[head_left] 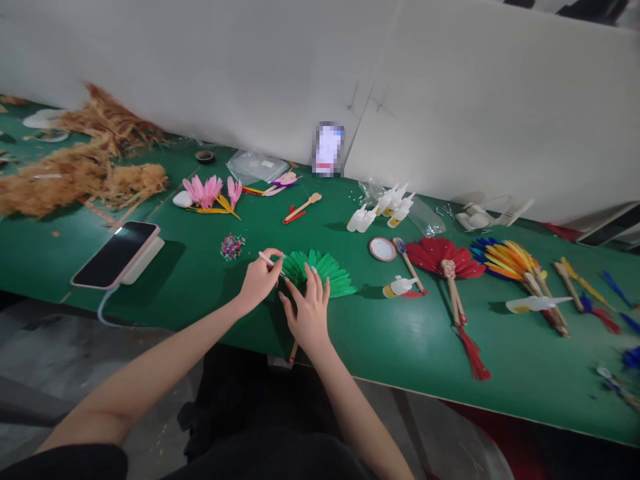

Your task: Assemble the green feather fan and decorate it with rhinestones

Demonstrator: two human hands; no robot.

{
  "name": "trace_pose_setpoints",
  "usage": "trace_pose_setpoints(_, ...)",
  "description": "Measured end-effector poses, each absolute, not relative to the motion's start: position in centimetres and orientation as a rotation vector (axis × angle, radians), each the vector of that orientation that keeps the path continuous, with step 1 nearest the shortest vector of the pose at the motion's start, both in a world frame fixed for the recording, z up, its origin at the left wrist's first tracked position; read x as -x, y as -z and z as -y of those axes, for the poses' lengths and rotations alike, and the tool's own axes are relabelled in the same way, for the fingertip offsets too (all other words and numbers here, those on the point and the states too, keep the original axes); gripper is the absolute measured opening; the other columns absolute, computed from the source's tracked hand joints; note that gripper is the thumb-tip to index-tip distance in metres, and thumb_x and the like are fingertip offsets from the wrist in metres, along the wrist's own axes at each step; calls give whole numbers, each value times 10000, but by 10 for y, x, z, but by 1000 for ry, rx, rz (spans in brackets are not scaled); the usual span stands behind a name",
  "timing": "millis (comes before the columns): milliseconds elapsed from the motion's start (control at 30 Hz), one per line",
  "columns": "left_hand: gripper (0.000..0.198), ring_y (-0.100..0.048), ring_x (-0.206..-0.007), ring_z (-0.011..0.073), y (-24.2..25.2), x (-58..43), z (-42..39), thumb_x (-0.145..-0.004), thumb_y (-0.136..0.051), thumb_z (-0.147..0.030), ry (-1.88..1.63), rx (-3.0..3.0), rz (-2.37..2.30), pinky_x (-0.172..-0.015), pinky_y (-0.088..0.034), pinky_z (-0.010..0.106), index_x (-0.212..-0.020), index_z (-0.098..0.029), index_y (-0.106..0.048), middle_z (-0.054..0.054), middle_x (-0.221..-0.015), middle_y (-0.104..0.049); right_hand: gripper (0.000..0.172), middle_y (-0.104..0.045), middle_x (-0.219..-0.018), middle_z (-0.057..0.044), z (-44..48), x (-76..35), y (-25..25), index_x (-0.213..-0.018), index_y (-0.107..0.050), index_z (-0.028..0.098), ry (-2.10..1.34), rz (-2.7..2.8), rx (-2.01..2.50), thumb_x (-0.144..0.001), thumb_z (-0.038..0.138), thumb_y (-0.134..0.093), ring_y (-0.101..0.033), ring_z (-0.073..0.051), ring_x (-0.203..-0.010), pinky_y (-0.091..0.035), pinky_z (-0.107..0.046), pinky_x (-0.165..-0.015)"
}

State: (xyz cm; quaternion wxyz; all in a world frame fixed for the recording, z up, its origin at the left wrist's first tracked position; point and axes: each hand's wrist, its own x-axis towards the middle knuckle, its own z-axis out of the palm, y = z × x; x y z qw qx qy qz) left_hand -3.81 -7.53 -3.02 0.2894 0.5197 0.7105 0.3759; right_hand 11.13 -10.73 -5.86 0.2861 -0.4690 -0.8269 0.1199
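In the head view, the green feather fan [333,275] lies on the tabletop [373,347] near its front edge, its wooden handle [293,351] pointing toward the person. The fingers of the left hand [259,285] grasp a slim pen-like tool [267,260] at the fan's left side; whether its tip touches the feathers cannot be told. The fingers of the right hand [307,312] are loosely spread over the fan's lower part, clenching nothing visible. Good work here probably calls for light, even pressure from the right hand, a pinch close to the tool's tip, and small strokes along the feathers, since pushing across them could ruffle them. Beyond the fan, a cluster of small nozzle bottles [399,205] stands upright, some showing yellow labels; their contents are unclear. Another small bottle [397,287] is just below the round white dish [383,249], in which nothing distinct shows. A longer-nozzled bottle [531,305] lies near the yellow-and-blue fan [515,260]. The colourful sequins [233,247] lie loose, without a container.
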Motion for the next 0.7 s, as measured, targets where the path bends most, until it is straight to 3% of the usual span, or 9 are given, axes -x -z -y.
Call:
trace_pose_setpoints(233,196,-553,-415,142,29,42,74,-866,-499,-338,-1052,-1368,-1899,-506,-412,226,-977,-203,-588,-80,-437,-508,369,-367,-1521,-188,108,-112,57,-1248,-639,222,-320,2234,1298,-975,364,-435,-307,-349,-1426,-209,-634,-1133)
trace_pose_setpoints(700,155,-520,-388,131,18,60,59,-837,-543,-305,-1201,-1309,-1871,-478,-397,216,-934,-190,-579,-81,-395,-500,319,-441,-1470,-186,113,-122,52,-1198,-663,220,-266,2193,1277,-964,329,-475,-374,-347,-1388,-259,-654,-1108)
